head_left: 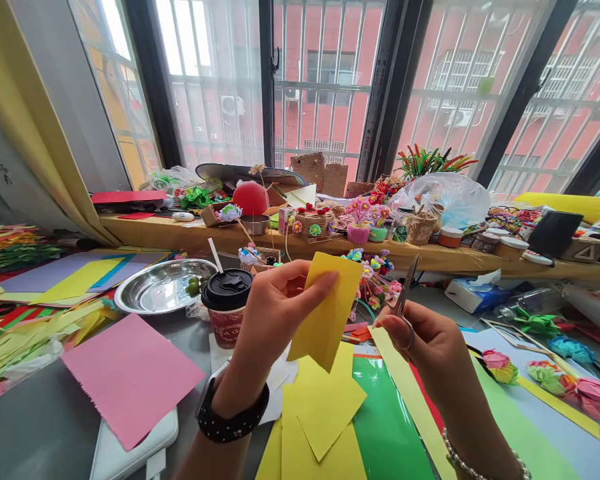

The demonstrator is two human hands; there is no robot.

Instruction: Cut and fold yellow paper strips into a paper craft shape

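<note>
Above yellow sheets, the held paper (325,320) is yellow, its bottom notched.

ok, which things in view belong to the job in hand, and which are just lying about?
In the job:
- yellow paper, in the left hand
- scissors, in the right hand
- loose yellow sheets below, probably

Lying about, as far as I can judge:
- cup
- steel dish
- pink sheet
- tissue box

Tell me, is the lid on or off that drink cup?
On: the black lid covers the top of the dark red cup, which stands upright.
</note>
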